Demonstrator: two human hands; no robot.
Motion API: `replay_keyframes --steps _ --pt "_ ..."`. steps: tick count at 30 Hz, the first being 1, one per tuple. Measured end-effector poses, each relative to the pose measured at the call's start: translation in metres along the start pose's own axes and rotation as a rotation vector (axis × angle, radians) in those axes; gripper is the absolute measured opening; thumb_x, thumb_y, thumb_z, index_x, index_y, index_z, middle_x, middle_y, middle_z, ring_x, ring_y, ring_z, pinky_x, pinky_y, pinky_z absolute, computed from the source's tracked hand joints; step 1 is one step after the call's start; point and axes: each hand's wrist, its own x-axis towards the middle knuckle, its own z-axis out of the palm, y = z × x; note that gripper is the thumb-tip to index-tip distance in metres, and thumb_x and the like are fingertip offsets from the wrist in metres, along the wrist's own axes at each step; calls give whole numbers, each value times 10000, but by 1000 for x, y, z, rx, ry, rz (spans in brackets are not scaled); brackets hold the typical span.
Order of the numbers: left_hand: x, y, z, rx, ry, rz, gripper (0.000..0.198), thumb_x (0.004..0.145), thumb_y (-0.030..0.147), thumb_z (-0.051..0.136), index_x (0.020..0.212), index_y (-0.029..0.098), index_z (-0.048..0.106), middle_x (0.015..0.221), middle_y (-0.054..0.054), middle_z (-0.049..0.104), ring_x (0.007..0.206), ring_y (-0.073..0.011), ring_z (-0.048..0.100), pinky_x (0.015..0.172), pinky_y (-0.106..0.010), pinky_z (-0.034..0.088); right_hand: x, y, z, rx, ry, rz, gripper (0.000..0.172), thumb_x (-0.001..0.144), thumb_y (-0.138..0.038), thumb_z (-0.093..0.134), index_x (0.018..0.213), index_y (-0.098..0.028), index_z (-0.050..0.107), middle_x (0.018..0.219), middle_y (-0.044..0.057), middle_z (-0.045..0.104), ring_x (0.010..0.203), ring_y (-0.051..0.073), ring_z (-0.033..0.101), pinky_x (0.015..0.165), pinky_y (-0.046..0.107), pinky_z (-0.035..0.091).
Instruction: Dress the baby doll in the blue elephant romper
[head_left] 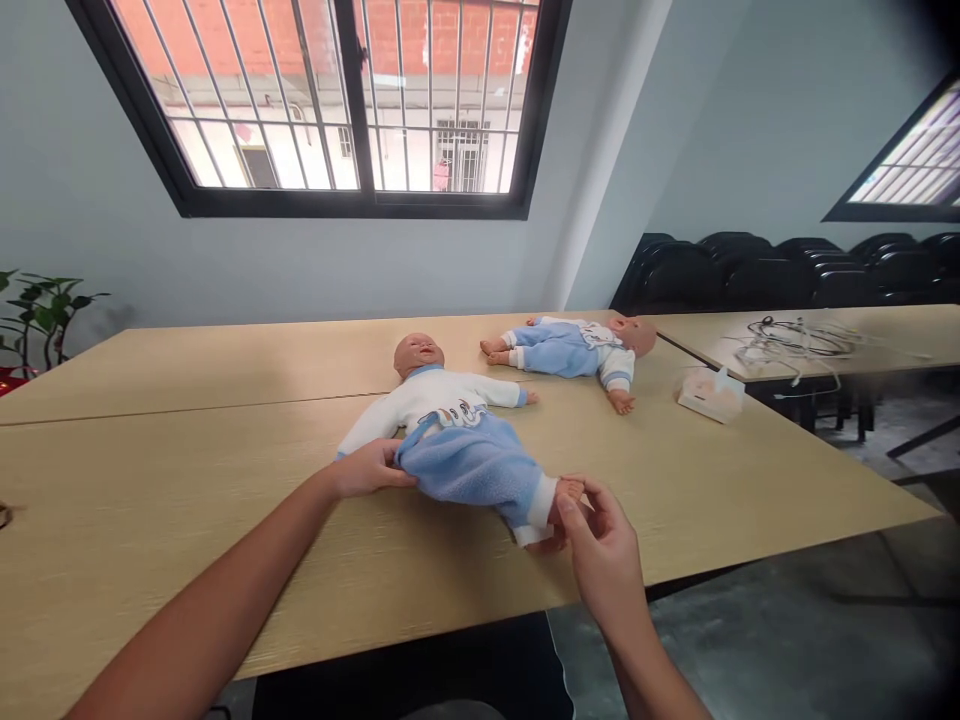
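Head view looks down on a smooth, pale wood-grain table (187,480). A soft-bodied baby doll (442,395) lies flat on its back near the front edge, head pointing away. It's got a hard plastic face, a white knit top and fuzzy blue fleece trousers (472,465) with white ribbed cuffs. Left hand (371,468) is closed on the trousers' waistband at the hip, and right hand (600,535) pinches the bare foot (570,489) between thumb and fingers, so the hands are well apart. Further back lie a second doll (574,348) in matching clothes and a tissue box (711,393). There are tangled cables (795,340) on the next table and black chairs (787,265) behind.
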Motion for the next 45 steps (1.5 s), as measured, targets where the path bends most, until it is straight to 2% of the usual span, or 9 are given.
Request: replay_keyframes --steps 6,11,17,24,28,32,37,41,45 --pt "21 -5 21 285 434 -134 235 871 344 662 1028 175 711 1106 -103 777 1020 -304 684 912 -386 515 -30 -2 -19 -354 -10 -431 210 850 -316 717 1033 -216 691 953 72 750 830 243 743 707 341 652" --pt "30 -13 12 420 618 -256 83 868 232 598 869 174 659 947 -108 753 897 -268 670 788 -329 472 -79 14 -31 -587 -56 -813 319 843 -208 704 1155 -236 641 1021 66 761 910 226 761 809 321 637" --pt "19 -8 20 434 685 -292 247 861 334 678 1035 176 600 1002 -112 718 894 -268 668 763 -333 490 -105 44 11 -597 -329 -1010 240 874 -210 700 1072 -230 566 922 50 761 761 193 756 655 280 605" --pt "-43 26 51 405 818 -206 636 904 465 668 1392 149 411 1285 -157 537 1115 -281 605 977 -448 521 -108 68 76 -728 -462 -1154 149 972 -162 639 891 -223 530 752 3 687 612 177 637 526 307 434" --pt "-93 72 84 275 872 -46 483 984 475 606 1366 220 456 1172 -79 570 921 -206 592 826 -353 545 -115 49 92 -587 -603 -1061 65 959 -182 646 947 -212 590 851 24 729 751 193 680 614 300 488" --pt "-124 98 122 335 745 142 118 1053 284 516 1139 237 581 992 -33 647 914 -192 620 817 -315 513 -90 14 55 -340 -577 -929 153 901 -99 558 946 -223 634 856 6 719 777 167 657 700 286 499" --pt "-103 108 164 686 407 430 229 994 189 620 1219 233 625 1130 -45 718 1001 -224 633 897 -371 500 -4 20 18 -251 -81 -326 161 970 -321 564 900 -227 673 912 46 708 897 226 651 833 349 500" --pt "-77 109 191 935 261 506 528 960 234 711 1455 211 527 1305 -64 698 1036 -243 650 853 -386 512 33 43 36 114 -217 152 286 866 -409 641 1087 -233 686 1054 57 755 995 263 680 864 373 539" --pt "-75 90 199 927 366 491 266 978 145 658 1230 233 654 1047 -27 733 883 -209 663 770 -367 508 35 51 54 367 -408 401 246 818 -309 596 1036 -229 678 912 44 744 827 238 677 774 360 558"
